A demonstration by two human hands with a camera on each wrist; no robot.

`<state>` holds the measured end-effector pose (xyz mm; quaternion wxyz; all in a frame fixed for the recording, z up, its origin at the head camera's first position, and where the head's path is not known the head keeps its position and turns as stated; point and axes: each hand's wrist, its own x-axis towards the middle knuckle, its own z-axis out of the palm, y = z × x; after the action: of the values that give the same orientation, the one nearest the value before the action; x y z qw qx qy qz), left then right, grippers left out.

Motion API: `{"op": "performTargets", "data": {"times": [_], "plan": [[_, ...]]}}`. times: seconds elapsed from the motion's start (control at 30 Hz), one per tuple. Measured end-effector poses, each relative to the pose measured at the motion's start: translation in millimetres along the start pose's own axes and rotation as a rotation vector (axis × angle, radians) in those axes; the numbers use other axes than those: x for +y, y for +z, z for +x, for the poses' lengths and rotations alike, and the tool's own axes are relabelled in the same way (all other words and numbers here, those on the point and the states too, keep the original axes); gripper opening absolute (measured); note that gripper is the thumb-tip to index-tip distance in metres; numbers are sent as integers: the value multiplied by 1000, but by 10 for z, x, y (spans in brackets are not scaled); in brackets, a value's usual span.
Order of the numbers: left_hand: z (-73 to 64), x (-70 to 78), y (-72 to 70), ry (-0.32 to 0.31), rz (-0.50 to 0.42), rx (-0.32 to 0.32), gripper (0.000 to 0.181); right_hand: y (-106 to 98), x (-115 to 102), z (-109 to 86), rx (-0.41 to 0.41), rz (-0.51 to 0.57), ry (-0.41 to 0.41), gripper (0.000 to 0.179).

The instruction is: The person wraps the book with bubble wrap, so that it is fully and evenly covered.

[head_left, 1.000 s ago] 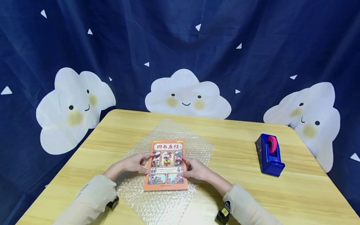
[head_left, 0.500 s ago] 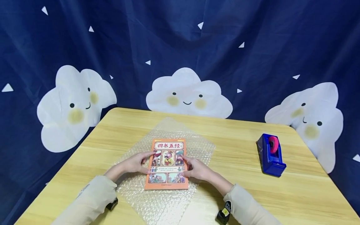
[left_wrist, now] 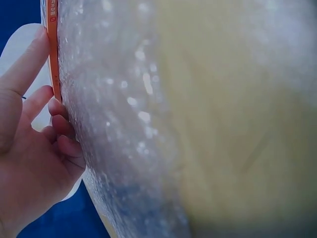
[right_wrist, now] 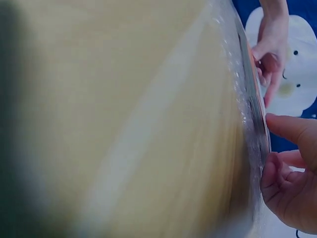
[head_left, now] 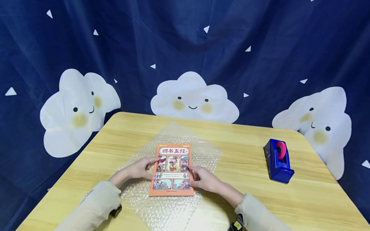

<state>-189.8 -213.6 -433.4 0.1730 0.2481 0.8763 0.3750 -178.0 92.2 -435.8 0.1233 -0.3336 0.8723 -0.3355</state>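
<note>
An orange-bordered book [head_left: 172, 184] with comic panels and red Chinese characters on its cover lies flat on a sheet of bubble wrap [head_left: 164, 208], set like a diamond. My left hand [head_left: 138, 168] holds the book's left edge, its fingertips on the cover's margin. On the opposite side, my right hand [head_left: 206, 179] holds the right edge, its fingertips at the lower half. In the left wrist view, the left hand [left_wrist: 37, 163] has its lower fingers curled against the wrap beside the orange edge. The right wrist view shows the right hand [right_wrist: 299, 183] at the book's side.
A blue tape dispenser [head_left: 278, 163] with a pink roll stands to the right on the wooden table [head_left: 237, 150]. Behind the table hangs a dark blue curtain [head_left: 173, 38] with white smiling clouds.
My right hand has slid a little toward me along the book's right edge. The left hand and the book stay nearly in place; the head view shifts slightly.
</note>
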Motion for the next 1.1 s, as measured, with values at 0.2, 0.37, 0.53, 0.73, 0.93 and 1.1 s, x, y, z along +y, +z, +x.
{"op": "performTargets", "data": {"times": [0.2,0.37,0.53,0.73,0.93,1.1], "plan": [[-6,4,-9,0,-2,-4,78,20,-39,-174,-38,0,-56,59],[-7,-1,-8,-10,2,-3,78,53,-103,-290,-98,6,-121,56],[-1,-2,-1,-16,-10,-2,79,88,-169,-382,-198,-124,-267,52],[-26,-5,-5,-19,-13,-3,79,149,-233,-429,-240,-276,-403,45],[-32,2,-6,-33,9,4,79,182,-261,-422,-219,-326,-437,40],[-19,25,-4,-16,15,4,79,191,-246,-412,-192,-354,-463,35]]}}
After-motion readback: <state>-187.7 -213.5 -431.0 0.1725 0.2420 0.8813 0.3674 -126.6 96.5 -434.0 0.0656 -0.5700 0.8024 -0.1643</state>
